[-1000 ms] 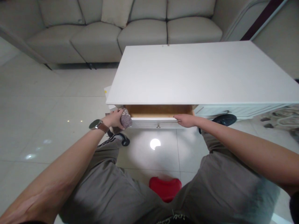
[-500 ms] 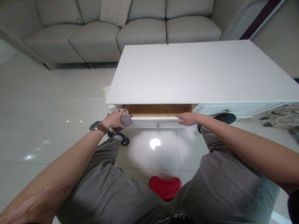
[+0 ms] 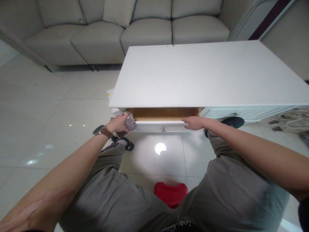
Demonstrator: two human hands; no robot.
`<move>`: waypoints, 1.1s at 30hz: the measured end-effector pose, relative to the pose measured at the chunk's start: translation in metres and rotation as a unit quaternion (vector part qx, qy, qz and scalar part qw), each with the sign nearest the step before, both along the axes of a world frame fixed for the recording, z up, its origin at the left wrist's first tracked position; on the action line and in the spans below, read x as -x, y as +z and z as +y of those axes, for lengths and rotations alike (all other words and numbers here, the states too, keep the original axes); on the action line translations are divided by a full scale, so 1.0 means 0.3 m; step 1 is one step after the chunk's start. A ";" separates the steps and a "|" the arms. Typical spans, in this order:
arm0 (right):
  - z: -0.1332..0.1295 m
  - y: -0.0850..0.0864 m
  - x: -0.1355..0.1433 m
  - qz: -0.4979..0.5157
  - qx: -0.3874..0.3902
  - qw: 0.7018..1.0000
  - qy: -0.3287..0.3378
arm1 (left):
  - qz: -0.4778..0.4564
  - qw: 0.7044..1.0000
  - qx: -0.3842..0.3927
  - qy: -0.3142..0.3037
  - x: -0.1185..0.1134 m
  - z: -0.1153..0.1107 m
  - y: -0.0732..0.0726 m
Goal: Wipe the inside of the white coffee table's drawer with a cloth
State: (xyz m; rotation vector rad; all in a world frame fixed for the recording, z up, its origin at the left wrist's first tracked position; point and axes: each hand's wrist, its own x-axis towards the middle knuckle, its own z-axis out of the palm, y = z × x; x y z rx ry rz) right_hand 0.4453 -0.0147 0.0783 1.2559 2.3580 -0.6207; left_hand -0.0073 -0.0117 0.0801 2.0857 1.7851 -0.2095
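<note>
The right hand (image 3: 194, 122) has slid slightly rightward, pinching the rim of the open drawer (image 3: 151, 128) at frame centre. The left hand (image 3: 119, 123) clutches a cloth (image 3: 130, 122) at the drawer's left corner; bracing steadily while pressing evenly seems best.

speckled bundle (image 3: 130, 123) partly hidden, drawer (image 3: 154, 122) covered at back by tabletop (image 3: 193, 75), sofa (image 3: 147, 32) cut off above

The left fingers (image 3: 124, 117) curl around a mottled purplish bundle (image 3: 130, 122). The right fingers (image 3: 187, 120) hold the front of an open drawer (image 3: 153, 127); beyond them spreads a white surface (image 3: 193, 75).
</note>
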 end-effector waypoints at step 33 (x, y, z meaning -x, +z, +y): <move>-0.006 0.009 0.008 -0.032 0.002 0.999 0.017 | 0.072 0.996 -0.015 -0.045 0.000 -0.001 -0.010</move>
